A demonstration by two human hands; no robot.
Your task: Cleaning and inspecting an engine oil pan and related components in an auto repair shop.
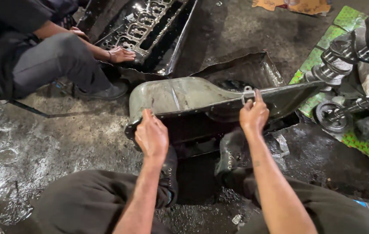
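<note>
Gripping the near flange of a grey metal oil pan [184, 97], the person's left hand [151, 136] is closed over the rim at the pan's left end, fingers curled around the edge. The right hand [254, 115] holds the same flange further right, with the fingertips pinching the rim just beside a small metal bracket [247, 93] that stands on the edge. The oil pan is tipped on its side on the wet, oily concrete floor [41, 143], its rounded outer shell turned up and away from the wearer, its bolt-holed flange running from lower left to upper right. Both bare forearms reach forward from between the wearer's knees, which are clad in dark trousers [89, 199], and two dark boots [232, 154] sit just beneath the pan. Behind the pan lies a torn sheet-metal tray [247, 67], dark and greasy. At the upper left a second person sits on the floor in grey trousers, one hand [121, 54] resting on the edge of a large engine casting [150, 26] with rows of openings. At the right, a crankshaft [353, 50] and a toothed gear [331, 116] rest on a green patterned sheet [357, 145]. A scrap of cardboard [292, 5] lies at the top edge.
</note>
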